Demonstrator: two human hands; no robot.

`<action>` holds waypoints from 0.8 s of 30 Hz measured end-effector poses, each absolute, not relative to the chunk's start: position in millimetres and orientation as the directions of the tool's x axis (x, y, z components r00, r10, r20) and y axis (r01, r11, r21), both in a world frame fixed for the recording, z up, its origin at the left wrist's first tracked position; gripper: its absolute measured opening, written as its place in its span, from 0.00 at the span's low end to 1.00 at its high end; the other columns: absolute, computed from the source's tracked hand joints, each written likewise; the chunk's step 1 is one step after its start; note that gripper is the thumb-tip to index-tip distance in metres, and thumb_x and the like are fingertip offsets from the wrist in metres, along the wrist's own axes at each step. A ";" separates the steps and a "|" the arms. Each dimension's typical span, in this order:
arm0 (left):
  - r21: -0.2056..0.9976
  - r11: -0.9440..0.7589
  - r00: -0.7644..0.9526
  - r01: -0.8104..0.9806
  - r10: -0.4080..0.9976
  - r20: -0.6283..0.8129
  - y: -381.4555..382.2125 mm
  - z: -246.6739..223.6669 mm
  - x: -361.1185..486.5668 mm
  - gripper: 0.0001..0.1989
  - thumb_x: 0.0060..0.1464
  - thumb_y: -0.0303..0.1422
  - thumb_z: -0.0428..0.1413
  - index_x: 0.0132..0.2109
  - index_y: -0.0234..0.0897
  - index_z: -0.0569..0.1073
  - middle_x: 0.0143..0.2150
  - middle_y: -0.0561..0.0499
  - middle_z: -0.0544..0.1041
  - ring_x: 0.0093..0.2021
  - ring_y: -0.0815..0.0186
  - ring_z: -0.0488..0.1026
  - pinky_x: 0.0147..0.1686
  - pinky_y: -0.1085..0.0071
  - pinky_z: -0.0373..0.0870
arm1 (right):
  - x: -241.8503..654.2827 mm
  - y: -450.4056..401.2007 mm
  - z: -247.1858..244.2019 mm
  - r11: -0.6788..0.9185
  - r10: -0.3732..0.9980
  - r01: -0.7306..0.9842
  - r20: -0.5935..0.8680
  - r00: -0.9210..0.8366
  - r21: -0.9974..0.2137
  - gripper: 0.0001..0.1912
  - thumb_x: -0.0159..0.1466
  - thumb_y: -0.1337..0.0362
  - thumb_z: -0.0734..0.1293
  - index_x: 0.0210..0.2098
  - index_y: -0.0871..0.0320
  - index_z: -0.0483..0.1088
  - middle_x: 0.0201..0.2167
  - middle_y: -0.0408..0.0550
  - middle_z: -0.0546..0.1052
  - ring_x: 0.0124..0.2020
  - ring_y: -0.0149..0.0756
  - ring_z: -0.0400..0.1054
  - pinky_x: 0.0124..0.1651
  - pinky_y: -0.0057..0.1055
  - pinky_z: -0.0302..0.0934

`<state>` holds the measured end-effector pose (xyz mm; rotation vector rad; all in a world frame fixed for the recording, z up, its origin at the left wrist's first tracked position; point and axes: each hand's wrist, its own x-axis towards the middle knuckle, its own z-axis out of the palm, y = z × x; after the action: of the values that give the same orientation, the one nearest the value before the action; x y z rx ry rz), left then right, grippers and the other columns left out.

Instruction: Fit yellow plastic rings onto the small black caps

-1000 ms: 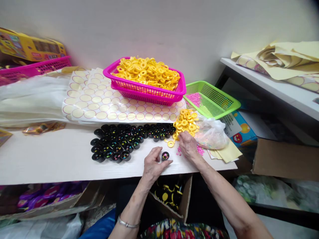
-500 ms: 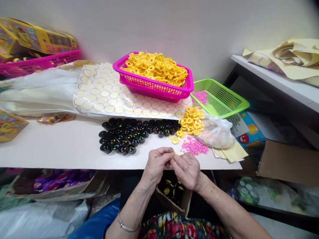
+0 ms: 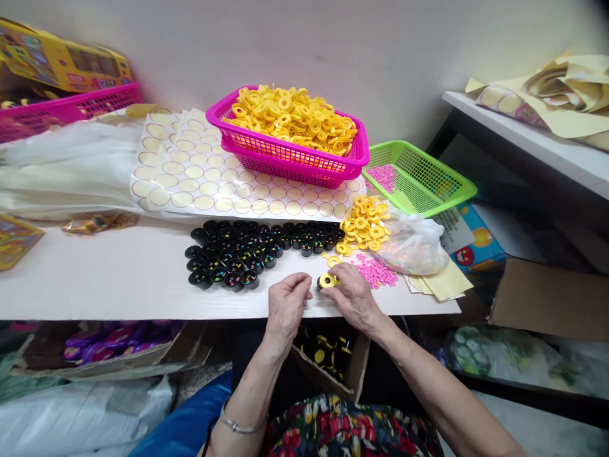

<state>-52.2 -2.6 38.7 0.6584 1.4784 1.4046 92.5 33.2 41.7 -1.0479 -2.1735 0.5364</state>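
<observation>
Right hand [image 3: 352,293] pinching yellow-topped black cup [image 3: 327,280], front of white desk [image 3: 118,273]. Left hand [image 3: 287,303] just beside, fingertips pressed together, can't tell if on anything. Pink beads [image 3: 378,271], yellow rings [image 3: 362,223], plastic bag [image 3: 415,244] crowd the right; black cups [image 3: 233,257] packed left. Behind: label sheets [image 3: 183,171] under magenta basket [image 3: 295,162], green basket [image 3: 428,168], plain wall [image 3: 404,51].
</observation>
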 end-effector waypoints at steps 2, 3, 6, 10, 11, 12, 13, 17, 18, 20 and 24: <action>0.959 0.211 -0.390 -0.189 0.880 -0.271 1.6 31.7 -53.0 0.12 0.41 0.37 0.59 0.31 0.30 0.75 0.16 0.56 0.67 0.17 0.76 0.59 0.17 0.79 0.53 | 89.7 36.9 39.1 0.573 0.815 0.549 0.353 -0.459 -0.609 0.07 0.58 0.63 0.64 0.37 0.57 0.64 0.34 0.49 0.68 0.37 0.38 0.60 0.39 0.33 0.56; 0.961 0.219 -0.385 -0.168 0.883 -0.268 3.3 28.9 -52.7 0.12 0.42 0.37 0.59 0.31 0.30 0.76 0.16 0.56 0.66 0.17 0.76 0.59 0.18 0.78 0.54 | 88.7 37.8 38.1 0.565 0.820 0.559 0.338 -0.462 -0.608 0.07 0.58 0.64 0.64 0.36 0.57 0.64 0.34 0.49 0.68 0.37 0.38 0.60 0.39 0.33 0.56; 0.973 0.203 -0.372 -0.108 0.900 -0.229 7.5 23.6 -49.5 0.12 0.43 0.37 0.58 0.30 0.31 0.76 0.17 0.55 0.66 0.19 0.75 0.60 0.19 0.78 0.56 | 87.1 38.1 36.6 0.546 0.831 0.575 0.307 -0.464 -0.609 0.06 0.58 0.64 0.64 0.35 0.58 0.64 0.33 0.49 0.68 0.36 0.38 0.60 0.38 0.32 0.56; 0.988 0.139 -0.319 -0.065 0.935 -0.153 12.8 19.2 -43.6 0.12 0.45 0.38 0.57 0.30 0.32 0.77 0.27 0.49 0.74 0.26 0.70 0.68 0.26 0.75 0.64 | 86.7 37.5 35.1 0.513 0.847 0.560 0.280 -0.452 -0.650 0.06 0.58 0.63 0.64 0.35 0.58 0.66 0.32 0.48 0.68 0.36 0.37 0.60 0.38 0.32 0.56; 0.990 0.132 -0.307 -0.048 0.941 -0.141 13.9 18.0 -42.5 0.12 0.45 0.38 0.57 0.30 0.32 0.77 0.29 0.48 0.75 0.28 0.68 0.69 0.28 0.74 0.65 | 86.5 37.9 34.7 0.499 0.853 0.544 0.274 -0.444 -0.674 0.06 0.58 0.63 0.64 0.34 0.58 0.66 0.32 0.48 0.68 0.36 0.37 0.60 0.39 0.32 0.57; 0.991 0.129 -0.300 -0.029 0.945 -0.132 14.9 16.8 -41.8 0.11 0.45 0.37 0.56 0.30 0.33 0.77 0.31 0.47 0.75 0.30 0.67 0.70 0.29 0.74 0.66 | 86.3 38.6 34.3 0.477 0.863 0.522 0.265 -0.430 -0.707 0.06 0.57 0.63 0.65 0.34 0.58 0.67 0.32 0.47 0.68 0.36 0.36 0.61 0.39 0.31 0.57; 0.992 0.128 -0.298 -0.012 0.946 -0.126 15.6 15.7 -41.2 0.10 0.45 0.36 0.56 0.30 0.33 0.77 0.31 0.47 0.76 0.31 0.66 0.71 0.30 0.73 0.66 | 86.0 39.4 33.9 0.446 0.876 0.490 0.252 -0.411 -0.749 0.06 0.56 0.63 0.65 0.33 0.58 0.67 0.31 0.46 0.68 0.35 0.36 0.61 0.38 0.31 0.57; 0.991 0.131 -0.322 0.002 0.939 -0.123 15.8 15.2 -38.9 0.10 0.45 0.36 0.56 0.30 0.34 0.77 0.30 0.48 0.75 0.31 0.66 0.71 0.28 0.74 0.67 | 84.0 42.8 31.6 0.215 0.933 0.278 0.113 -0.340 -0.936 0.07 0.54 0.61 0.67 0.29 0.58 0.68 0.27 0.43 0.68 0.30 0.31 0.62 0.33 0.27 0.57; 0.990 0.139 -0.324 -0.004 0.937 -0.132 15.3 16.1 -38.0 0.10 0.46 0.36 0.56 0.30 0.34 0.77 0.30 0.48 0.75 0.30 0.67 0.71 0.27 0.74 0.66 | 83.1 43.2 30.4 0.138 0.943 0.211 0.063 -0.327 -0.968 0.08 0.54 0.60 0.66 0.29 0.59 0.68 0.26 0.42 0.68 0.29 0.30 0.62 0.32 0.26 0.57; 0.987 0.161 -0.326 -0.018 0.932 -0.158 14.1 18.5 -35.8 0.11 0.46 0.37 0.56 0.30 0.34 0.77 0.29 0.49 0.74 0.28 0.68 0.70 0.25 0.75 0.65 | 80.6 43.2 27.3 0.001 0.957 0.096 -0.027 -0.287 -0.995 0.11 0.57 0.57 0.63 0.27 0.59 0.68 0.23 0.42 0.68 0.25 0.29 0.61 0.29 0.26 0.57; 0.987 0.158 -0.347 -0.021 0.925 -0.155 11.4 18.6 -31.5 0.12 0.46 0.39 0.56 0.31 0.33 0.76 0.28 0.49 0.74 0.25 0.70 0.68 0.22 0.77 0.64 | 73.8 40.2 21.7 -0.106 0.978 0.021 -0.108 -0.177 -0.994 0.13 0.57 0.55 0.63 0.25 0.59 0.67 0.20 0.41 0.67 0.22 0.27 0.59 0.25 0.25 0.56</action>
<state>-31.5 11.4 18.6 0.9045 1.5412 1.3334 73.8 40.2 21.7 -1.2075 -1.2964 1.4164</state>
